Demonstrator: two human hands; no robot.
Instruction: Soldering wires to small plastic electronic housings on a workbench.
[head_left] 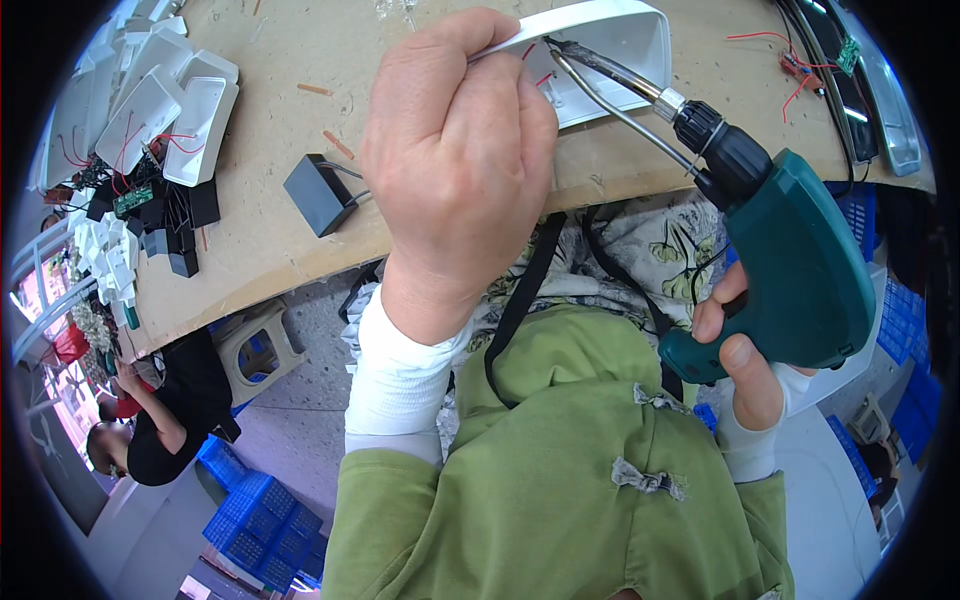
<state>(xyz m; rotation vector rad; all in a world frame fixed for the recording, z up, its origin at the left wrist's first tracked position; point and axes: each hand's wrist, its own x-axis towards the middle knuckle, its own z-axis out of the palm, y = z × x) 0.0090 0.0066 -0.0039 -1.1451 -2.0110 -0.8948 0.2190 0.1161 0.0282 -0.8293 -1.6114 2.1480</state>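
My left hand point(460, 160) is closed on the edge of a white plastic housing point(640, 50), tilted so its hollow inside faces right. Red wire ends show inside it. Around the handle of a green soldering gun point(805, 265) my right hand point(745, 350) is wrapped, a finger near the trigger. The gun's metal tip and thin curved feed tube reach into the housing beside my left fingers; whether the tip touches anything is hard to see. A dark grey box point(320, 195) with leads lies on the table left of my left wrist, its leads running behind that hand.
White housings point(200, 130) with red wires, circuit boards and black boxes are heaped at the table's left. At the right lie a small board point(848, 57), wires and a long dark strip point(835, 80). Another person point(170, 420) sits at left, near blue crates point(265, 525).
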